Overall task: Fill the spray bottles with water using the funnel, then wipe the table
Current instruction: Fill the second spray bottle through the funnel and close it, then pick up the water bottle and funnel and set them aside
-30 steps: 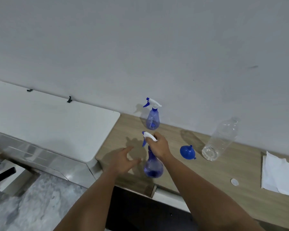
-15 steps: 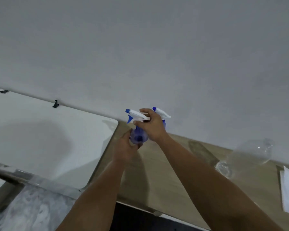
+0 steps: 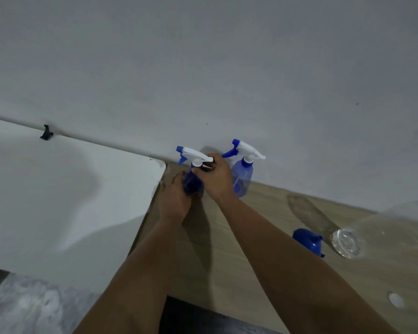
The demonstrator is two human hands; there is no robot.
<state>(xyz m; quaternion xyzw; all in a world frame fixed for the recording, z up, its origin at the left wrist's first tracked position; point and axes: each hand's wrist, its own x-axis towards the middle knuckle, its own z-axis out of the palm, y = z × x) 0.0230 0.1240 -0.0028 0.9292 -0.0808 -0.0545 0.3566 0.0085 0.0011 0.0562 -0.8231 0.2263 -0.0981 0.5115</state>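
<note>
Wall [image 3: 227, 68] shuts 12 o'clock. Second spray bottle [image 3: 243, 179] stands just beside held spray bottle [image 3: 191, 182], blocking 3 o'clock. Funnel [image 3: 308, 241] & clear bottle [image 3: 372, 232] crowd 4 o'clock. Bare wooden table [image 3: 239, 249] open w/ room at 6 o'clock, btwn forearms.

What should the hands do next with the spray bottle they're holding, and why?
Probably set it down by the wall and let go. The left hand holds the spray bottle, the right hand grips its white top, and it is already beside the other spray bottle, which stands there capped.

Head camera looks down, close over the table [image 3: 263, 237].
</note>
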